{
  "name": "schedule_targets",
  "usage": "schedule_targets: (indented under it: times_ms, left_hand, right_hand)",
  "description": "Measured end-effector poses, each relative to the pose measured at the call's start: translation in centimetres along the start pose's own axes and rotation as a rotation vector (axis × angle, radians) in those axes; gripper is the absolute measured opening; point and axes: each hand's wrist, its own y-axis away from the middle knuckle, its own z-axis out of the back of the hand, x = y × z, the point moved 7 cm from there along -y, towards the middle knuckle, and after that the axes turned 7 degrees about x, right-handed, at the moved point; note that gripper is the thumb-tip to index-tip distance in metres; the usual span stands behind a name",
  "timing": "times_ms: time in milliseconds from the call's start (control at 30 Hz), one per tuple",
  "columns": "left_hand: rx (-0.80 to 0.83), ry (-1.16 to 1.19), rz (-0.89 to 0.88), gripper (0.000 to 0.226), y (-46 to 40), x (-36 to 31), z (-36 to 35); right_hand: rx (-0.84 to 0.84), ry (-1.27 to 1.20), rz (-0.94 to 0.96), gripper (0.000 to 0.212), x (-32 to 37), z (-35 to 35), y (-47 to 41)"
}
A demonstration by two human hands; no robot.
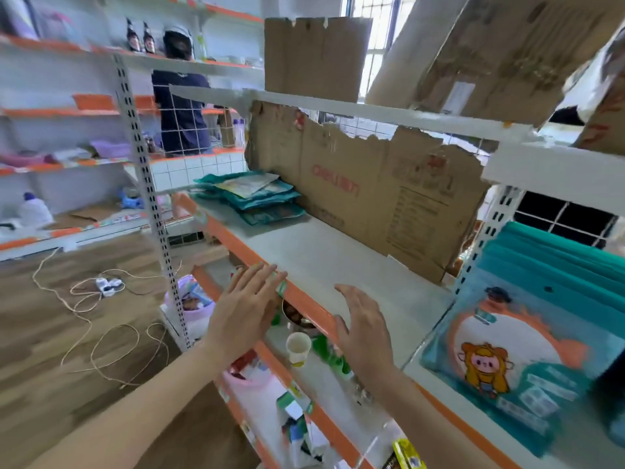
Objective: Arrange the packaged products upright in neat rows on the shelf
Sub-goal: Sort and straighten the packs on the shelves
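Observation:
A white shelf [338, 258] with an orange front edge runs from far left to near right. At its far left end lies a flat pile of teal packaged products [257, 194]. At the right, a row of teal packages [521, 340] with a cartoon figure stands upright. My left hand [243, 309] is open with straight fingers, its fingertips at the shelf's orange edge. My right hand [362, 330] is open too, held over the front of the shelf and holding nothing.
Torn cardboard [382, 194] lines the back of the shelf. The lower shelf holds a paper cup [298, 346], green bottles and small boxes. A person [182, 93] stands at far shelving. A cable [101, 313] lies on the wooden floor.

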Motion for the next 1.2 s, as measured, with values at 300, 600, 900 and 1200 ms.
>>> schedule_targets:
  times_ms: [300,600,900,1200]
  left_hand:
    - [-0.029,-0.055,0.000,0.041,-2.1,10.6,0.9]
    - [-0.016,-0.039,-0.030,0.039,-5.0,16.2,-2.9]
    - [0.033,-0.153,-0.034,0.039,-11.6,24.2,-7.3]
    - [0.122,-0.087,-0.058,0.064,-21.6,29.3,-13.0]
  right_hand:
    - [0.010,-0.092,-0.038,0.044,5.2,-5.3,-7.2]
    - [0.083,-0.076,-0.096,0.046,5.3,-10.4,-14.3]
    - [0.171,-0.154,-0.108,0.047,3.1,-17.6,-25.7]
    - [0.254,-0.541,-0.432,0.053,-2.8,-23.0,-35.6]
